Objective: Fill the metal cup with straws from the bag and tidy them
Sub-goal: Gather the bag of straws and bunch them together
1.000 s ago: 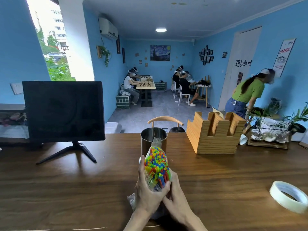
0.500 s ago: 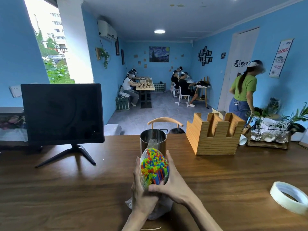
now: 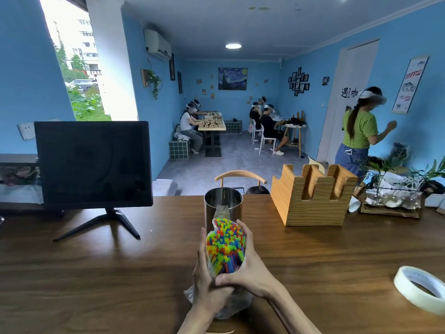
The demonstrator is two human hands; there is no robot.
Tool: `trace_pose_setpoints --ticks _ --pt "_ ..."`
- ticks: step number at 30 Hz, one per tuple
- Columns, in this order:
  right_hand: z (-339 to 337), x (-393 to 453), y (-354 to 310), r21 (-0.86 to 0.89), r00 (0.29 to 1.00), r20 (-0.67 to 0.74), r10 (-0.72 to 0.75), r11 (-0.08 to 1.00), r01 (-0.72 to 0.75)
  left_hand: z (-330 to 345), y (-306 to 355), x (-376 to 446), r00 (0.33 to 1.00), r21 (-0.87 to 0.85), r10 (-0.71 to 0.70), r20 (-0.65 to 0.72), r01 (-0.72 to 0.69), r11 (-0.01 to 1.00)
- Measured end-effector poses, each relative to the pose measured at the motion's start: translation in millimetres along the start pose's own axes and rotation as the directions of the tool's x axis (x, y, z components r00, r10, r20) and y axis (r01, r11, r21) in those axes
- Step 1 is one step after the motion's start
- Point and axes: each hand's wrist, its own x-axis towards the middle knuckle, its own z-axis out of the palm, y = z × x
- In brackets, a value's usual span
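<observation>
Both hands grip the clear bag (image 3: 237, 302) of coloured straws (image 3: 225, 242) just in front of the metal cup (image 3: 223, 208): the left hand (image 3: 209, 283) is curled round its left side, and the right hand (image 3: 250, 266) wraps it from the right with the thumb across the front. The straw ends point up and away, toward the cup, and a flap of the bag's mouth lies against the cup's wall. The cup stands upright on the brown wood-grain tabletop (image 3: 96, 280), and nothing shows above its rim.

Left of the cup stands a dark monitor (image 3: 92, 162) on a splayed foot. Right of the cup sits a notched wooden holder (image 3: 313, 196), beyond that a tray of glassware and plants (image 3: 395, 196), and to the cup's near right a roll of clear tape (image 3: 420, 289).

Behind the cup the room has blue walls. A hanging poster (image 3: 410, 84) on the right wall reads "COFFEE" at its top; the smaller print is too fine to read. Black Chinese characters (image 3: 350, 93) mark the white door. People sit at tables far behind the cup, and one in a green top (image 3: 360, 128) stands near the door.
</observation>
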Motion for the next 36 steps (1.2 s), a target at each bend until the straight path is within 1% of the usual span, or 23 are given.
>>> trace_pose_setpoints --ticks 3,7,10,13,15,18,20,23,25,27,29,31,33,36 --pt "-2 0 3 -0.029 0.996 -0.072 -0.054 0.998 0.052 2 0 0 0.997 -0.017 -0.052 0.060 0.053 0.998" --pt "-3 -3 5 -0.007 0.983 -0.167 -0.074 0.997 0.074 4 15 2 0.994 0.037 -0.019 0.111 0.015 0.999" --pt "-4 -4 7 -0.026 0.980 -0.181 -0.088 0.996 0.084 0 18 4 0.980 0.037 0.008 0.197 -0.016 0.999" --pt "-6 -3 8 -0.046 0.979 -0.185 -0.090 0.995 0.083 -14 15 13 0.927 0.067 0.021 0.374 -0.050 0.996" --pt "-8 -2 8 -0.045 0.980 -0.181 -0.085 0.996 0.079 -25 17 22 0.886 0.064 0.029 0.462 -0.066 0.996" --pt "-9 1 8 -0.033 0.982 -0.165 -0.088 0.996 0.083 -36 25 35 0.852 -0.032 0.005 0.524 0.014 0.999" --pt "-8 2 7 -0.036 0.983 -0.157 -0.091 0.996 0.086 -36 28 42 0.847 -0.056 -0.025 0.531 0.065 0.996" --pt "-9 2 4 -0.027 0.983 -0.150 -0.101 0.995 0.098 -30 28 48 0.865 -0.056 -0.051 0.500 0.091 0.994" --pt "-11 2 1 -0.030 0.987 -0.122 -0.102 0.995 0.099 -27 28 51 0.879 -0.059 -0.069 0.472 0.110 0.992" --pt "-15 1 0 -0.060 0.991 -0.071 -0.111 0.992 0.107 -27 30 52 0.894 -0.045 -0.071 0.443 0.101 0.994" --pt "-19 1 -1 -0.097 0.991 -0.038 -0.130 0.987 0.126 -26 29 52 0.893 -0.021 -0.059 0.446 0.077 0.997" --pt "-22 2 -3 -0.113 0.988 -0.027 -0.150 0.983 0.146 -23 24 50 0.892 -0.072 -0.035 0.451 0.076 0.995" --pt "-24 3 -5 -0.080 0.987 -0.018 -0.161 0.984 0.159 -21 20 48 0.896 -0.107 -0.018 0.443 0.073 0.992" --pt "-27 3 0 -0.033 0.990 0.029 -0.141 0.989 0.142 -22 15 48 0.877 -0.157 -0.031 0.480 0.120 0.980"
